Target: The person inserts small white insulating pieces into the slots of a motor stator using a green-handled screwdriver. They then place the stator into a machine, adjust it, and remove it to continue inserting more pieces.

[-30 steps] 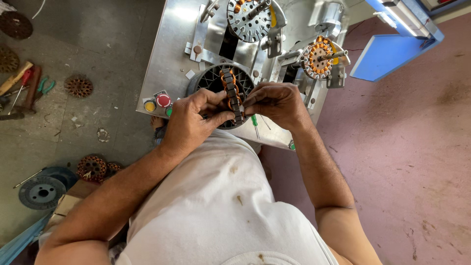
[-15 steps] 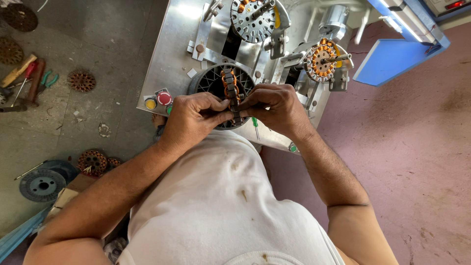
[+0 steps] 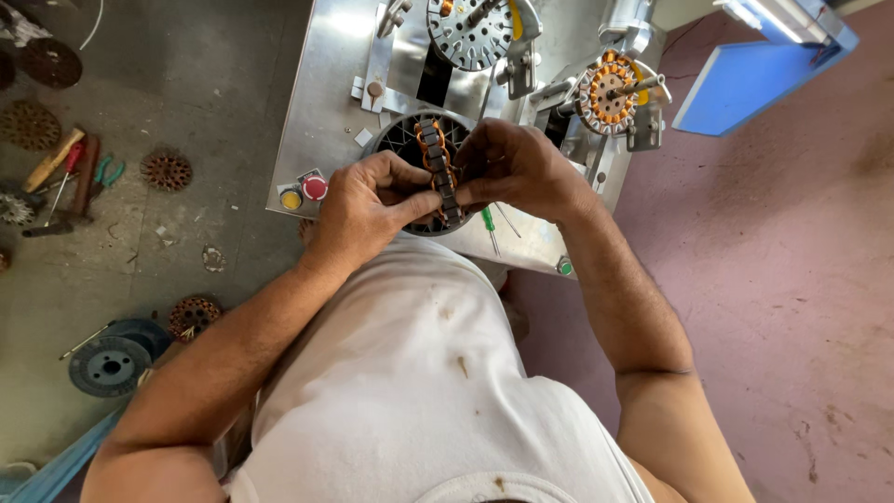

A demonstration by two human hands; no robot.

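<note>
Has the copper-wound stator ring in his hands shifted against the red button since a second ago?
No: the copper-wound stator ring sits as before, right of the red button.

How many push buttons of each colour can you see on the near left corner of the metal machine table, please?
Red button: 1
Yellow button: 1
Total: 2, both just left of the left hand.

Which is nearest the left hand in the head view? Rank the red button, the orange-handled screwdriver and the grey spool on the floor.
From the left hand:
1. Red button, just left of it on the metal bench.
2. Grey spool, on the floor, lower left.
3. Orange-handled screwdriver, far left on the floor.
</note>
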